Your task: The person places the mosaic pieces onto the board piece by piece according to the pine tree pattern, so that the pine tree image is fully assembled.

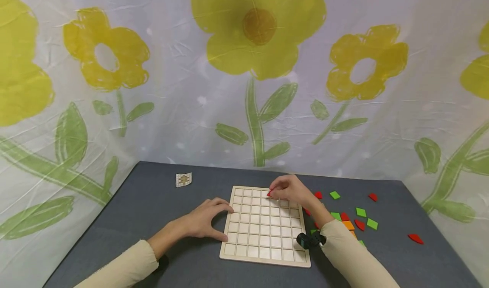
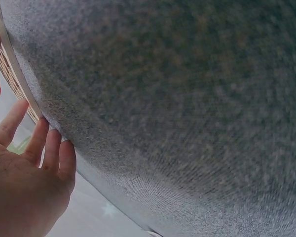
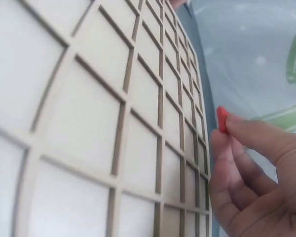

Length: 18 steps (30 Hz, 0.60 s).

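A pale wooden grid board (image 1: pixel 265 230) with square cells lies on the dark table. At its left edge my left hand (image 1: pixel 204 220) rests with thumb and fingers spread, the fingertips touching the rim; the left wrist view shows the hand (image 2: pixel 34 173) against that edge. Over the far side of the board, my right hand (image 1: pixel 291 189) pinches a small red piece (image 1: pixel 269 193) between thumb and fingers. In the right wrist view the red piece (image 3: pixel 221 119) stands on edge in the pinch, apart from the cells as far as I can see.
Right of the board lie several loose pieces: red quarter-round ones (image 1: pixel 415 238), green squares (image 1: pixel 372 224) and an orange piece (image 1: pixel 348 225), some partly hidden by my right arm. A small patterned card (image 1: pixel 184 179) lies at the back left. Behind the table hangs a flowered curtain (image 1: pixel 183 122).
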Motion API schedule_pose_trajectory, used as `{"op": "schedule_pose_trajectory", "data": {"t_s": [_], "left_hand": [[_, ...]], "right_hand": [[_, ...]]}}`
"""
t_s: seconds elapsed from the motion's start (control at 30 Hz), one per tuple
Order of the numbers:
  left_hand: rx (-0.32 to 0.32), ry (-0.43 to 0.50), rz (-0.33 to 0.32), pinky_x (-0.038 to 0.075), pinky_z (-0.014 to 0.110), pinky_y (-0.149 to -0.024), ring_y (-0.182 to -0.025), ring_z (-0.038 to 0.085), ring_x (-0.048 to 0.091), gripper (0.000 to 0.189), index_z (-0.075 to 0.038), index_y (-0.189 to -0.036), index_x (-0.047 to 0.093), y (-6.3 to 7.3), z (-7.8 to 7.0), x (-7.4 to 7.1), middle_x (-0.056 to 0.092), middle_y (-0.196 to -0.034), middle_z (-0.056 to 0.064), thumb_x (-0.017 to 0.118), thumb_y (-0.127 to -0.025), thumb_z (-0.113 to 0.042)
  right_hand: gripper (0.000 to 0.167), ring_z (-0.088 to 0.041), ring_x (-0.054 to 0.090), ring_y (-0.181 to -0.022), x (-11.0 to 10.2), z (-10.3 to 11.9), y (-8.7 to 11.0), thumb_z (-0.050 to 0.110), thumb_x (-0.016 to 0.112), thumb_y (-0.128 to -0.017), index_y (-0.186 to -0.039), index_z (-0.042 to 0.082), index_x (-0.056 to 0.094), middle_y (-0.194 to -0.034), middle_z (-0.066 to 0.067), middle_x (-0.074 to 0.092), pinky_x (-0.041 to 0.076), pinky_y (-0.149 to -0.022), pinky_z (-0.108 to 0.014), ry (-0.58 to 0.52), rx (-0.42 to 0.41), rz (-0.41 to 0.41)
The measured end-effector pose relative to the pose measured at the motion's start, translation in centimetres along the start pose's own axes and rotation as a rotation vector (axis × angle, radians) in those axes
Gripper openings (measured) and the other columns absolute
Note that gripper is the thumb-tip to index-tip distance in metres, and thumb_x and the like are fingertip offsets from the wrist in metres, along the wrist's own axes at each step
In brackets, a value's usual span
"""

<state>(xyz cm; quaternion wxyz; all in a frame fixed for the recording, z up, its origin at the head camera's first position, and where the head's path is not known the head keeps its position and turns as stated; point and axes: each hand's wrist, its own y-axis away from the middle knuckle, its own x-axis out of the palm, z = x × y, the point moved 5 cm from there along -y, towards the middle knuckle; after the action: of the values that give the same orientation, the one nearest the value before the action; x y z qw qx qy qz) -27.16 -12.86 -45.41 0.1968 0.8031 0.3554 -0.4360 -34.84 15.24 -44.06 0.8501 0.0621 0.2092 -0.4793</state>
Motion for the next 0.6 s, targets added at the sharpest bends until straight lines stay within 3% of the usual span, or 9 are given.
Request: {"op": "schedule_pose_trajectory", "data": {"t_s": [0.27, 0.6], "left_hand": [[-0.011, -0.003, 0.005, 0.037, 0.057, -0.102, -0.128, 0.035, 0.043, 0.072, -0.016, -0.137, 0.059, -0.1, 0.1, 0.0, 0.045, -0.144, 0.009, 0.085, -0.08, -0.051], [-0.001, -0.012, -0.001, 0.037, 0.057, -0.102, -0.126, 0.035, 0.044, 0.071, -0.016, -0.136, 0.059, -0.1, 0.1, 0.0, 0.046, -0.142, 0.008, 0.085, -0.08, -0.052]], "right_hand": [[0.015, -0.036, 0.07, -0.082, 0.7, 0.0, -1.3, -0.002, 0.072, -0.093, -0.106, -0.009, 0.071, -0.092, -0.016, 0.074, 0.055, -0.066, -0.039, 0.103, -0.003, 0.019], [0.011, -0.033, 0.069, -0.077, 0.9, 0.0, -1.8, -0.003, 0.072, -0.093, -0.104, -0.006, 0.072, -0.09, -0.016, 0.073, 0.051, -0.062, -0.035, 0.131, 0.028, -0.008]]}}
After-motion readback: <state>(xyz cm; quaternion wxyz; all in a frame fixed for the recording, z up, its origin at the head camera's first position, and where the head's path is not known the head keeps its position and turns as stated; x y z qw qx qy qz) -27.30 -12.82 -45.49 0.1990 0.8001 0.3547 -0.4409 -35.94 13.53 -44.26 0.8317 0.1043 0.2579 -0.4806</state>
